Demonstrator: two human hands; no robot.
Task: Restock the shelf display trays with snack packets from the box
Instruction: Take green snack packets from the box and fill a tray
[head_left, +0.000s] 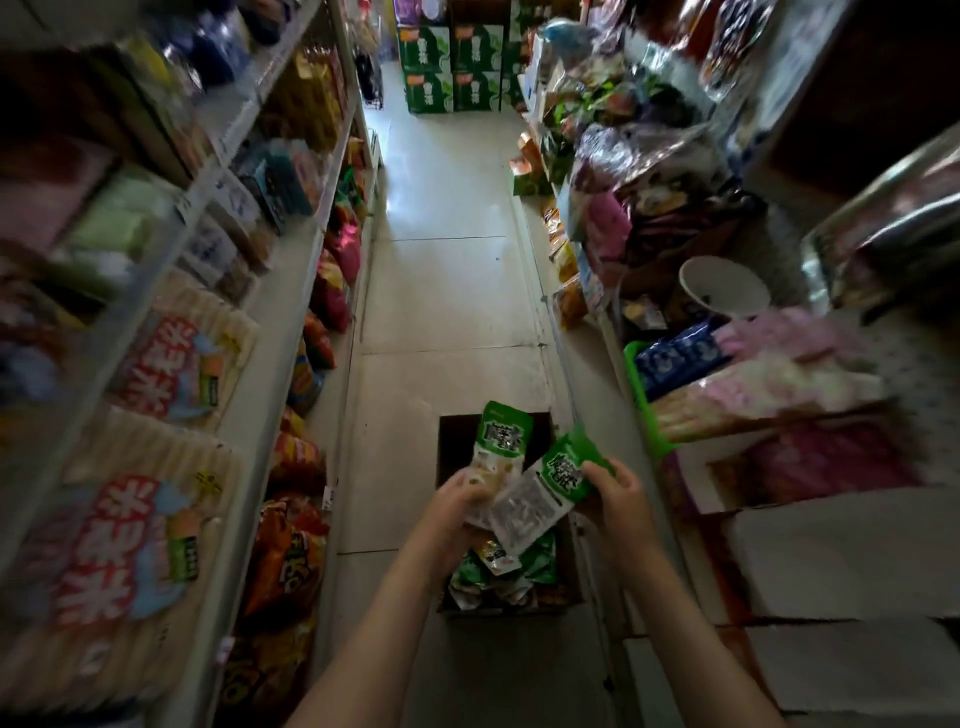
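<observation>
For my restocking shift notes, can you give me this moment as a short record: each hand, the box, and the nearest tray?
left hand: grips an upright green-and-white snack packet
right hand: grips a second green-and-white packet, tilted
box: open dark cardboard box on the floor below the hands, with more green packets inside
tray: green plastic tray on the right-hand shelf, holding blue packets
</observation>
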